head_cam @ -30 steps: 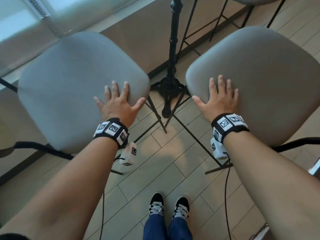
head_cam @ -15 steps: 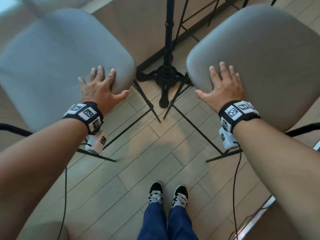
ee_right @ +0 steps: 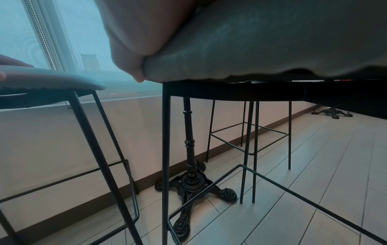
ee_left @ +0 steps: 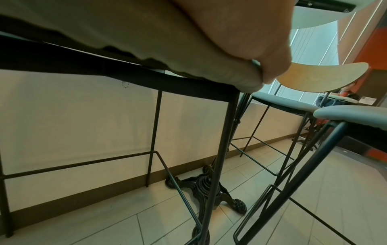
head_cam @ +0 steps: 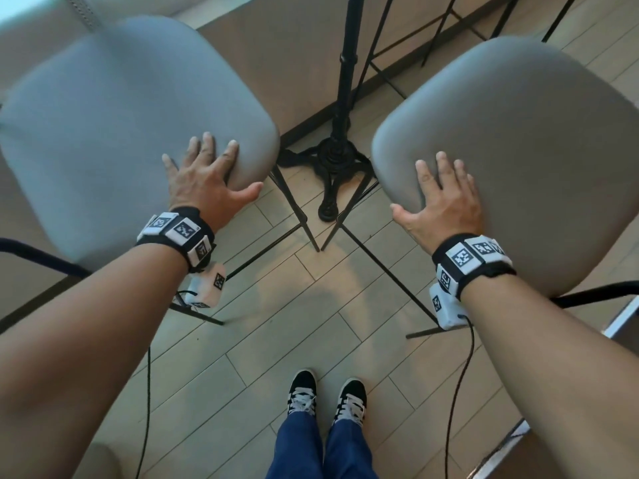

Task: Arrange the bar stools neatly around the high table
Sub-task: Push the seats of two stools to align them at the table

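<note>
Two grey-cushioned bar stools stand either side of the high table's black cast-iron pedestal [head_cam: 335,157]. My left hand [head_cam: 207,181] lies flat on the near right corner of the left stool [head_cam: 131,133], fingers spread and thumb against the seat edge [ee_left: 270,63]. My right hand [head_cam: 446,198] presses flat on the near left corner of the right stool [head_cam: 518,150], with the thumb along its rim [ee_right: 138,73]. The left seat looks blurred. The tabletop itself is out of the head view.
A third stool [ee_right: 249,132] stands beyond the pedestal by the wall, and thin black stool legs and footrests [head_cam: 297,216] cross near the pedestal base. A low wall and window run behind. My feet [head_cam: 325,399] stand on tiled floor between the stools.
The left stool has slid slightly left, away from the pedestal, with my left hand moving nearer its corner. My right hand keeps its place on the right stool.
</note>
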The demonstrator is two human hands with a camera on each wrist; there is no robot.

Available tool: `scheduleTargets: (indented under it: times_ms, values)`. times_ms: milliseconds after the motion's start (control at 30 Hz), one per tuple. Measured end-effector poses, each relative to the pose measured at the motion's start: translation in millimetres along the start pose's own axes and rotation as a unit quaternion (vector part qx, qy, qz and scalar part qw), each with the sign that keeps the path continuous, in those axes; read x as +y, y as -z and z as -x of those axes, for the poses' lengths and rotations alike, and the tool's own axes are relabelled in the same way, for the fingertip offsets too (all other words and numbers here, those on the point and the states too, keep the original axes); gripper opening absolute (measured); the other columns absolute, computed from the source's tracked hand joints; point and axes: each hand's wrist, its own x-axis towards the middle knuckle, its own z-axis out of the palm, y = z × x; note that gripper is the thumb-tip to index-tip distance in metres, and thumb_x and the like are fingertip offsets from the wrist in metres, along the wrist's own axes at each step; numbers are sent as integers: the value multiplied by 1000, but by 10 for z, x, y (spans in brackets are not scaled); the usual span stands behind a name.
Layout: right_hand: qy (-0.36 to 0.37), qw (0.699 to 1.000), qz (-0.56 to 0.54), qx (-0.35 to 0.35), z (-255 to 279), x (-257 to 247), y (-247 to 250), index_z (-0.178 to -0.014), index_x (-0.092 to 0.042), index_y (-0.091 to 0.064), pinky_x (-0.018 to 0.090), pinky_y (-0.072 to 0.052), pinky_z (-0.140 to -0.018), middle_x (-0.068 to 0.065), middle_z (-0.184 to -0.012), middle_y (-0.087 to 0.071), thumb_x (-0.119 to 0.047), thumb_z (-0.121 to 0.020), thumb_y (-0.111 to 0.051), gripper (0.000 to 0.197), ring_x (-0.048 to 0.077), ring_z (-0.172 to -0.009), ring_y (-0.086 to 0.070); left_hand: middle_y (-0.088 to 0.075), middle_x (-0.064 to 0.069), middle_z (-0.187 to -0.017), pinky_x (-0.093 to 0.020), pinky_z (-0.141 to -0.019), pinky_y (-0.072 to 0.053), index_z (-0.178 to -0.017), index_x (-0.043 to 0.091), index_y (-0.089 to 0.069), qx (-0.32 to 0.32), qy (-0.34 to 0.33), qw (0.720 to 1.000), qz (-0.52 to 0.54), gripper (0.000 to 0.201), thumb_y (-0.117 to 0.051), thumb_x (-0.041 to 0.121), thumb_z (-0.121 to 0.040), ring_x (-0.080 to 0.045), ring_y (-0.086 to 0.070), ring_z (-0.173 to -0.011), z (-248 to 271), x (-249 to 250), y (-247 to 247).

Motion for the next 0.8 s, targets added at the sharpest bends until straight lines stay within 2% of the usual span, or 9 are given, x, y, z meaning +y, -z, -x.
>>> scheduleTargets:
  times_ms: [233,367,467,800]
  values:
    - [0,1000,-12,16,71,-10,-27,-147,-17,-39,53,-23,-118,19,-157,-30,-55,-80,-66,82,42,-144,-26,-28,-14,-161,-67,-115,-10,-150,28,-37,4,-3,1000,-4,82,-53,72,-83,-33,-22,-149,15,-11,-22]
    - [-10,1000,-8,28,58,-58,-29,-145,-16,-42,55,-26,-116,19,-155,-35,-60,-78,-56,82,43,-142,-30,-25,-15,-162,-66,-117,-9,-153,25,-32,-1,2,1000,-19,81,-46,70,-87,-34,-19,-150,39,43,-29]
    - [-14,999,-10,30,52,-80,-26,-144,-16,-44,55,-27,-116,19,-154,-36,-61,-76,-55,82,44,-141,-32,-21,-15,-163,-64,-118,-8,-154,23,-29,-13,8,1000,-25,79,-44,67,-90,-34,-16,-151,62,107,-23]
    - [-2,1000,2,16,55,-66,-10,-145,-17,-42,54,-26,-116,20,-155,-35,-60,-78,-57,81,44,-141,-31,-23,-14,-163,-63,-119,-9,-154,23,-31,-11,2,1000,-14,76,-49,62,-91,-33,-17,-150,70,88,-40]
